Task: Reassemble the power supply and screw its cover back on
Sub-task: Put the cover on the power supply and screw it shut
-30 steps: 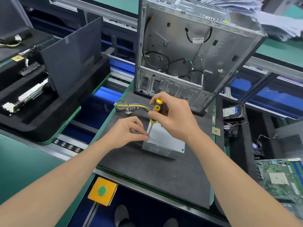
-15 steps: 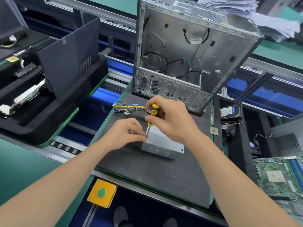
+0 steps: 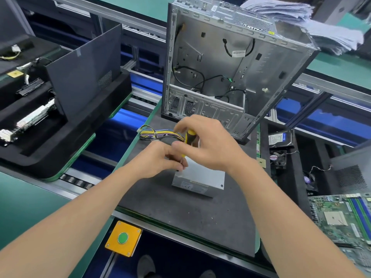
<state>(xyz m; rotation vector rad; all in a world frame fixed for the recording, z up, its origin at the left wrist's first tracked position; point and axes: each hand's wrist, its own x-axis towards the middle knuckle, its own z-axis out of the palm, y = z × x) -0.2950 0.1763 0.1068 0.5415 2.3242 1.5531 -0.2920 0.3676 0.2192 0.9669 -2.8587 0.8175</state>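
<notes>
Electronics assembly line: roller conveyor point(image 3: 78, 180), computer chassis point(image 3: 230, 67), motherboard point(image 3: 341, 217).

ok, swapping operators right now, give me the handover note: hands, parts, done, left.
Right hand: shut on the yellow-and-black screwdriver, held upright with its tip at the near-left corner of the power supply.
Left hand: fingers pinched at the screwdriver tip; any screw there is hidden.
Power supply lies flat on the dark mat, cover on, wire bundle trailing left. Open PC case stands behind it.
Done: cover in place, one screw visible at the near-right corner.
Left: finish the near-left screw, check the other corners, hidden by the hands.
</notes>
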